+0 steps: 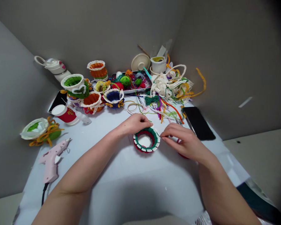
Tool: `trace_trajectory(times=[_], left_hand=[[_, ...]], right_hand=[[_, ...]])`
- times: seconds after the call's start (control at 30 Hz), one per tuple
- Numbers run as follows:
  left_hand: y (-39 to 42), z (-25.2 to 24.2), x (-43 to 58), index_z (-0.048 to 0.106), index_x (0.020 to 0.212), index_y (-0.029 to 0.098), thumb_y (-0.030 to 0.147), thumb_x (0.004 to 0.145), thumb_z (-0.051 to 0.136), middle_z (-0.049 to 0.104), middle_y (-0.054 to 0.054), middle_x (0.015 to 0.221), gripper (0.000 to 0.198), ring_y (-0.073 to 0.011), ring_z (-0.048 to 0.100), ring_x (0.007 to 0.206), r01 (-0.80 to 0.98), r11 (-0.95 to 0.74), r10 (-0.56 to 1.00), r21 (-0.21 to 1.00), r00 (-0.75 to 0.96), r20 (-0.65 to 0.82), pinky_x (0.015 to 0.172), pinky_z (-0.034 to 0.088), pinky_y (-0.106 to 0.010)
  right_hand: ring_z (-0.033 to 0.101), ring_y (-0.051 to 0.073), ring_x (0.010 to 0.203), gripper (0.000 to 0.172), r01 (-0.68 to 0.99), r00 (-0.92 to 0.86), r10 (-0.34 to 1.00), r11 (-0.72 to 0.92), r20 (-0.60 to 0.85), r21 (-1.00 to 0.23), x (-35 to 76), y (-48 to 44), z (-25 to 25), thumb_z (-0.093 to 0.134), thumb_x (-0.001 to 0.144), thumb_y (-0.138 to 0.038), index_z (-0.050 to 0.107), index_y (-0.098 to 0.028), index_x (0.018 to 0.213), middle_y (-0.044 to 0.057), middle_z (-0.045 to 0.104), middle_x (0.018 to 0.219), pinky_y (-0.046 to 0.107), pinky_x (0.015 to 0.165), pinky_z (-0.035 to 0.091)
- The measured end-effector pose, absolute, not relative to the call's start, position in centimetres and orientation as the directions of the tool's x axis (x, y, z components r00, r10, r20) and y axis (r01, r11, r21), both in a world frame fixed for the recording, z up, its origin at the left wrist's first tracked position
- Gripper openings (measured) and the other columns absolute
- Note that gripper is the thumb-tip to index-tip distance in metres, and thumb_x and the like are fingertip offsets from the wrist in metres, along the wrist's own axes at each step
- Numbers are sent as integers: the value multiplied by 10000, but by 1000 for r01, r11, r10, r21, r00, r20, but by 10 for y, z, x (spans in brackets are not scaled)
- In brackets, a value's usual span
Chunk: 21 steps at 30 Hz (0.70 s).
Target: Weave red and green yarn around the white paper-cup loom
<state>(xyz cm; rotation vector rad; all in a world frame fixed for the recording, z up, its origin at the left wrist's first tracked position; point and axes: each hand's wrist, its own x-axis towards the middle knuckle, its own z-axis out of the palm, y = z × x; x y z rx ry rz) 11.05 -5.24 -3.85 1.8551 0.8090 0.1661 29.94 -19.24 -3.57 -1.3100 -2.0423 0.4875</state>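
Observation:
A small paper cup woven with green and red yarn [155, 141] stands on the white table, its mouth facing up and its rim cut into white tabs. My left hand [137, 124] pinches the far left part of that rim. To the right of the cup, my right hand [180, 137] has thumb and fingers closed on a dark green strand of yarn [158, 135] running to the rim. Something red shows partly beneath my right hand; its kind is hidden.
Finished woven baskets [91, 101] crowd the back left. A pink glue gun [51, 161] lies at left, near a red-and-white paper cup [66, 114]. Behind are a tray of yarn balls [137, 91] and tangled lace trim [162, 85]. A black phone [199, 123] lies at right.

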Motion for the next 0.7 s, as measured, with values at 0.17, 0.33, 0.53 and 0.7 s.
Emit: trace_trajectory(times=[0.17,0.33,0.53,0.7], left_hand=[[-50,-30,106,620,700,141,464,748,589,512,27,595,328,-93,409,552,493,-223,580,841,760,-292,528,329,-233],[-47,-14,98,608,692,147,407,757,564,504,28,587,272,-93,433,551,542,-255,513,801,778,-363,510,323,-221],[-50,-10,98,665,817,140,362,770,580,637,-11,741,243,-115,545,682,481,-283,507,830,809,-296,616,411,-214],[-61,-18,109,693,877,133,384,737,659,692,-41,833,289,-135,594,759,365,-279,443,888,870,-219,688,452,-220]], right_hand=[[591,198,826,99,648,-320,902,432,290,-627,305,-191,-37,541,912,-196,638,-214,916,64,649,870,332,736,466],[582,182,803,111,681,-300,927,373,225,-630,301,-186,-44,530,921,-202,640,-201,902,57,645,853,307,720,451],[571,174,796,120,689,-276,938,346,211,-636,294,-182,-49,524,929,-215,639,-194,901,55,639,846,292,717,442],[564,160,768,110,680,-269,943,331,198,-654,293,-181,-50,540,918,-213,642,-194,880,42,632,823,277,694,437]])
